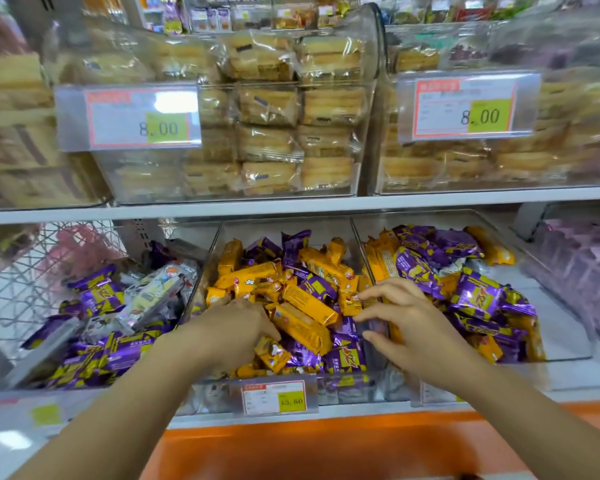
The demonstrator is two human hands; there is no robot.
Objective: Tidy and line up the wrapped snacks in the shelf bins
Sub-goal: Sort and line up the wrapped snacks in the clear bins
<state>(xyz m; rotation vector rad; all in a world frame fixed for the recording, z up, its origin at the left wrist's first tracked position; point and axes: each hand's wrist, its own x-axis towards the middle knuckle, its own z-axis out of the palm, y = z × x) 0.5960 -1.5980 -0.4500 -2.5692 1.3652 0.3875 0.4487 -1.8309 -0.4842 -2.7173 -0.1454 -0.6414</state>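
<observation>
Three clear bins stand on the lower shelf. The middle bin [288, 225] holds a loose heap of orange wrapped snacks [309, 303] and purple wrapped snacks [347, 358]. My left hand [232, 327] reaches into that heap at its left side, fingers curled down among orange packets, and I cannot see a held packet. My right hand [406, 317] hovers over the divider between the middle bin and the right bin [565, 341], fingers spread, fingertips touching a small orange packet [350, 303]. The left bin [25, 362] holds purple and silver-white packets.
On the upper shelf, clear bins [243, 199] hold stacked wrapped cakes behind 8.00 price tags [129, 116]. A price tag [274, 396] hangs on the middle bin's front. An orange ledge [326, 445] runs below. A wire basket [49, 258] stands at the left.
</observation>
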